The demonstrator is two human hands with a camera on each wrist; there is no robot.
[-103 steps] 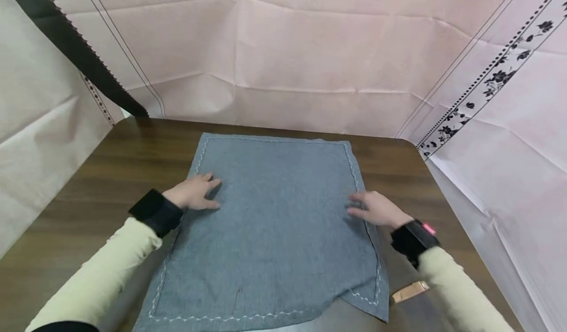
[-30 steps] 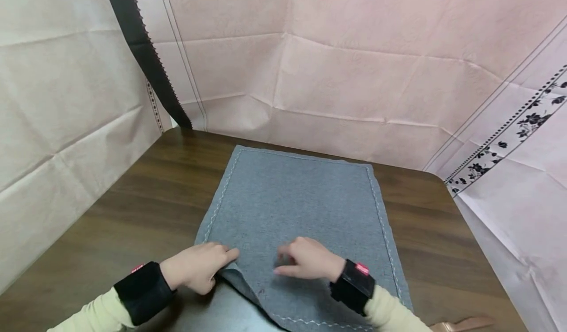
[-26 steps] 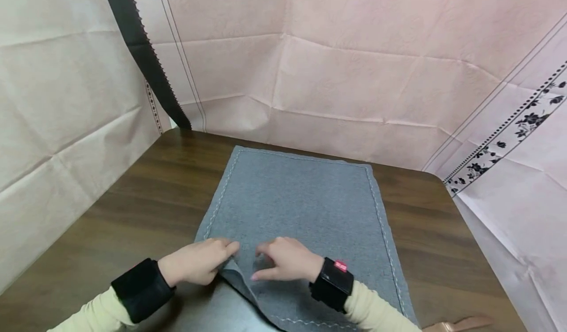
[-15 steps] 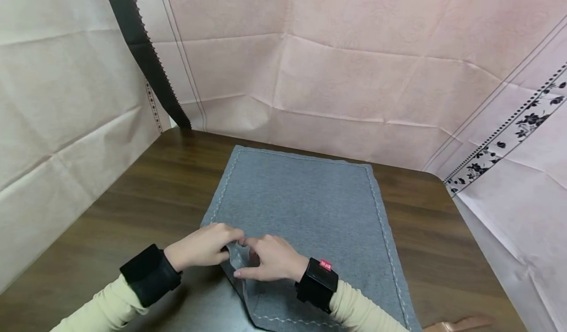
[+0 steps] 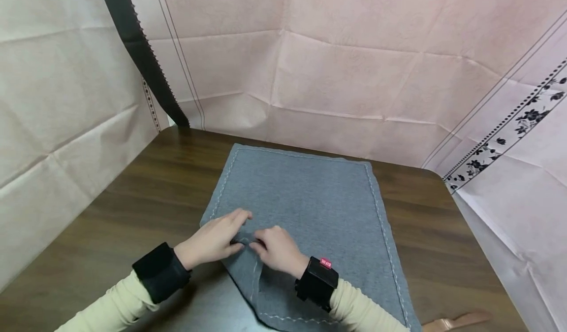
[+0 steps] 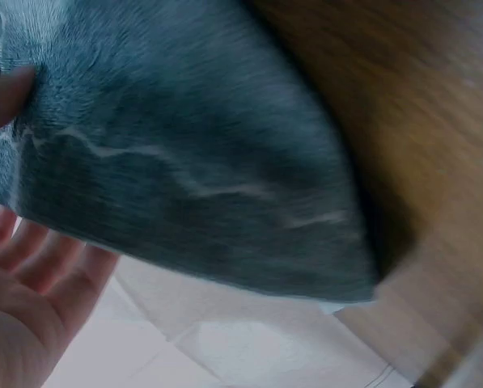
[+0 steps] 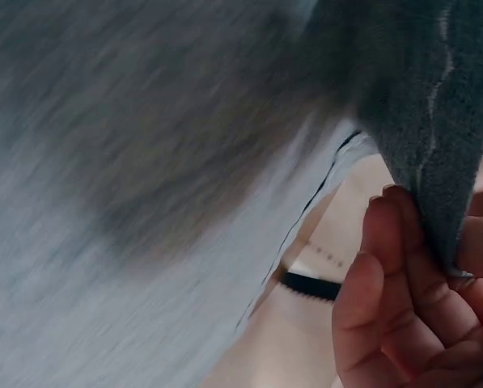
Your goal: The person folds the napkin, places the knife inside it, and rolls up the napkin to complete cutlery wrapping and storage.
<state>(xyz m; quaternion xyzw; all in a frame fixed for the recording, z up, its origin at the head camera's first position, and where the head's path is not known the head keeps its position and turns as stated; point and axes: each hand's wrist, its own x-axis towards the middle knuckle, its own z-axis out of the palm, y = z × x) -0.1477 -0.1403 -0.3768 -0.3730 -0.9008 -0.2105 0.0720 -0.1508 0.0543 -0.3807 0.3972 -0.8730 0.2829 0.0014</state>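
A large grey-blue cloth (image 5: pixel 314 199) with white wavy stitching along its borders lies on the brown wooden table. Its near-left corner is turned up and over toward the middle. My right hand (image 5: pixel 279 250) pinches that raised corner; in the right wrist view the fingertips (image 7: pixel 391 234) hold the cloth's tip. Facing it, my left hand (image 5: pixel 212 241) is at the folded edge with fingers extended and the thumb apart from them. In the left wrist view its thumb (image 6: pixel 5 99) overlaps the fuzzy cloth, while the straight fingers (image 6: pixel 43 255) are beyond the edge.
A copper-coloured item with a handle (image 5: pixel 456 320) lies at the table's near right, partly cut off by the frame. Pale creased sheeting (image 5: pixel 336 76) hangs behind the wooden table (image 5: pixel 155 199) and along both sides. A black strip (image 5: pixel 141 51) runs down the back left.
My right hand has come left to the cloth's near-left corner and taken hold of it. The corner has been lifted and turned inward. My left hand has loosened its fingers from their earlier grip.
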